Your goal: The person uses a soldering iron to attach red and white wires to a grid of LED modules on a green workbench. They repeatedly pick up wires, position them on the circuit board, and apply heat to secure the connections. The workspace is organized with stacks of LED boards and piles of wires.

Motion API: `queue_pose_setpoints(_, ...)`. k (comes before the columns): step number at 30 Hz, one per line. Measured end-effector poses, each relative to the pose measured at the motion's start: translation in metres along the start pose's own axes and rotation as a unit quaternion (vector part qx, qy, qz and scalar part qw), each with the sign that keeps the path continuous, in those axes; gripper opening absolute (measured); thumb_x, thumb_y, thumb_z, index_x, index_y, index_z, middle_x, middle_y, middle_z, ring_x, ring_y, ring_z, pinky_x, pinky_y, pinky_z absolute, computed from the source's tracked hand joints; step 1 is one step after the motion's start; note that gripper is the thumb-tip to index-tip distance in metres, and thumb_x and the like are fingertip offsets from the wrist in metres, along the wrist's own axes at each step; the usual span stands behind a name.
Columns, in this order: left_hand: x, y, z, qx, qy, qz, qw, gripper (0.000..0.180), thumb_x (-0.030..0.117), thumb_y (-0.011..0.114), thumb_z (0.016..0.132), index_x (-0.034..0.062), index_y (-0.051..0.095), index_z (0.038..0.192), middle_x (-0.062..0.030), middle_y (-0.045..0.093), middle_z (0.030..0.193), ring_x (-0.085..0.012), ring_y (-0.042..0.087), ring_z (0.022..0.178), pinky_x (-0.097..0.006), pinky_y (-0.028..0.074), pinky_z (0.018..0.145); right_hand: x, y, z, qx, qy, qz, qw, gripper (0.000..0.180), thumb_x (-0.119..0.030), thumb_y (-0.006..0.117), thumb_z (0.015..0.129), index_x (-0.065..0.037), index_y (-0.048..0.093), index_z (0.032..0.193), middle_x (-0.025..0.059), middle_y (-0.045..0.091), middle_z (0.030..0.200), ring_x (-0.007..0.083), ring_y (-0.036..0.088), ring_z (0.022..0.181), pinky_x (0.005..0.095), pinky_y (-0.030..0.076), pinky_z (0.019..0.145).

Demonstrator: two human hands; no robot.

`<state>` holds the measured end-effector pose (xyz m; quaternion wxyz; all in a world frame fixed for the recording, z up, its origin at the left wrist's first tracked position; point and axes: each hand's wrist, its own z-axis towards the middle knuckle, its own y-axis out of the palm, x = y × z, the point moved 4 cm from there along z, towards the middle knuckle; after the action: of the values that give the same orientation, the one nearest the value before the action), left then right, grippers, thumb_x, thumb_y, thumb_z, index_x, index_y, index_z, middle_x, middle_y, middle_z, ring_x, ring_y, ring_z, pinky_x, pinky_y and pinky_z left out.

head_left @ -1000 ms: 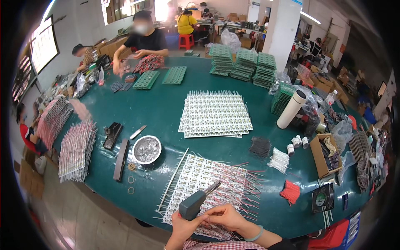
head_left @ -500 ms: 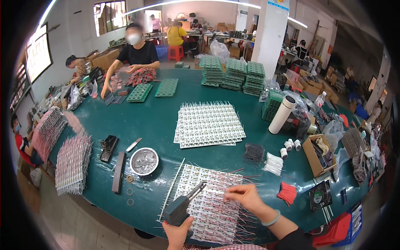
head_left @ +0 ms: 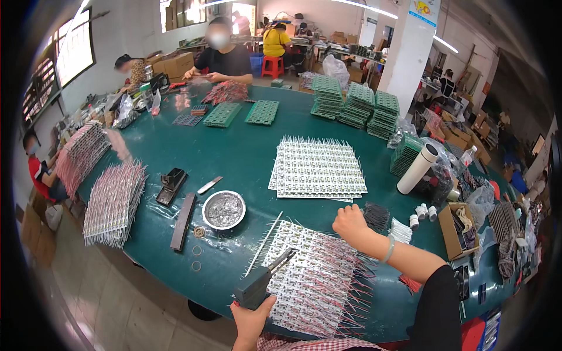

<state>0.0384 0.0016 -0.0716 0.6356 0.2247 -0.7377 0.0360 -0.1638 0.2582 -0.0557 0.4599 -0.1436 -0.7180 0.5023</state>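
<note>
At the lower centre of the frame, we see our left hand wrapped around the grip of a dark pistol-shaped tool, whose narrow tip slants up and to the right over a panel of small white boards. That panel lies on the green table in the lower middle, with red and pale wires trailing off its right side; a slim white strip lies along its left edge.

Our right hand is right of centre, above the panel's upper right corner, its fingers curled and pointing left. We cannot tell whether anything is pinched in them, since the back of the hand faces us. Just right of it sits a bundle of black wires, with white wires below that. Our right forearm partly covers some red wires at the lower right.

Left of the panel's top stands a round bowl of silvery material. Above the panel, near the frame's centre, we have a stack of white boards.
</note>
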Motion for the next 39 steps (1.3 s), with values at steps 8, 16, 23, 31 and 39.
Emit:
queue_pose_setpoints(8, -0.008, -0.019, -0.002, -0.004, -0.011, 0.052, 0.999, 0.036, 0.011, 0.085, 0.076, -0.0041, 0.069, 0.104, -0.006, 0.072, 0.097, -0.0091, 0.064, 0.083, -0.026, 0.051, 0.078, -0.03, 0.02, 0.023, -0.147, -0.006, -0.069, 0.987, 0.017, -0.015, 0.066, 0.079, -0.008, 0.077, 0.092, 0.0127, 0.067, 0.094, 0.0299, 0.062, 0.094, 0.0434, 0.051, 0.073)
queue_pose_setpoints(16, 0.007, -0.013, -0.003, 0.051, -0.042, -0.082, 0.994, 0.03, -0.006, 0.073, 0.08, -0.0049, 0.062, 0.108, -0.0078, 0.065, 0.085, -0.0108, 0.057, 0.055, -0.024, 0.044, 0.045, -0.003, 0.014, 0.008, 0.052, 0.027, 0.026, 0.998, 0.014, -0.008, 0.065, 0.071, -0.004, 0.072, 0.082, 0.0097, 0.062, 0.087, 0.026, 0.06, 0.083, 0.036, 0.052, 0.065)
queue_pose_setpoints(23, 0.0, -0.013, -0.008, 0.079, -0.06, -0.022, 0.995, 0.037, -0.008, 0.071, 0.079, -0.0049, 0.06, 0.115, -0.0114, 0.066, 0.093, -0.0116, 0.059, 0.059, -0.024, 0.046, 0.048, -0.039, -0.039, -0.031, 0.217, 0.073, 0.408, 0.884, 0.017, 0.004, 0.061, 0.075, -0.003, 0.068, 0.089, 0.0105, 0.062, 0.089, 0.0283, 0.062, 0.083, 0.038, 0.053, 0.069)
queue_pose_setpoints(31, -0.011, -0.021, -0.01, 0.037, -0.01, 0.102, 0.994, 0.034, -0.008, 0.074, 0.076, -0.0047, 0.064, 0.108, -0.0094, 0.067, 0.091, -0.0086, 0.056, 0.06, -0.021, 0.043, 0.049, -0.097, -0.032, -0.054, 0.234, 0.102, 0.477, 0.841, 0.025, 0.002, 0.066, 0.074, -0.003, 0.069, 0.098, 0.0077, 0.062, 0.088, 0.0256, 0.061, 0.081, 0.0356, 0.052, 0.067)
queue_pose_setpoints(39, -0.005, -0.005, -0.01, -0.018, 0.058, 0.214, 0.975, 0.026, 0.001, 0.081, 0.074, -0.0061, 0.069, 0.096, -0.011, 0.07, 0.088, -0.0138, 0.066, 0.075, -0.026, 0.052, 0.066, -0.108, -0.023, -0.061, 0.226, 0.092, 0.445, 0.862, 0.033, 0.004, 0.064, 0.071, 0.002, 0.066, 0.104, 0.0112, 0.059, 0.094, 0.027, 0.058, 0.085, 0.0352, 0.051, 0.068)
